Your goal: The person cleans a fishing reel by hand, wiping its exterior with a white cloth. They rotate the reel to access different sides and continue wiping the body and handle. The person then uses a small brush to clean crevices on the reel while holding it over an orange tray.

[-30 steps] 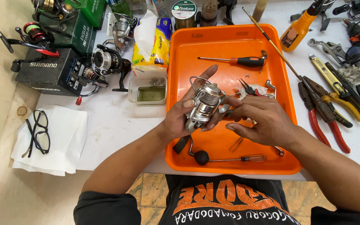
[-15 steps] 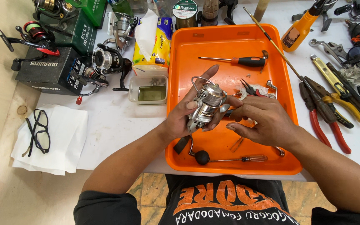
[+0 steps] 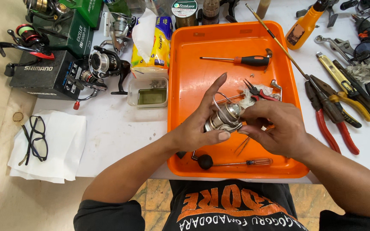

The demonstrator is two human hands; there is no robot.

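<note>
Both hands meet over the orange tray [image 3: 185, 64], w/ a silver fishing reel [image 3: 224, 119] between them, held just above the tray's middle. Left hand [image 3: 200, 124]: grip closed on the reel from the left, thumb under it, index finger stretched up past the wire bail. Right hand [image 3: 275, 126]: fingers curled in a closed grip on the reel's right end; exactly which part they pinch is hidden, prob. the spool side.

In the tray: a screwdriver w/ red-black handle [image 3: 249, 60] near the top, red-handled small pliers [image 3: 260, 92] on a bit of white cloth just behind the hands, a thin screwdriver w/ clear orange handle [image 3: 253, 162] near the front edge, a black knob [image 3: 205, 161] just left of it.

On the white tabletop [image 3: 120, 132], left of tray: a small clear box [image 3: 148, 92], a tissue pack [image 3: 153, 40], a black reel [image 3: 103, 66], dark boxes w/ another reel on top [image 3: 43, 70], eyeglasses [image 3: 37, 137] on a white paper towel [image 3: 52, 145]. Right of tray: red-handled pliers [image 3: 330, 119], yellow-handled pliers [image 3: 347, 105], an orange bottle [image 3: 302, 25], wrenches at the far edge.
</note>
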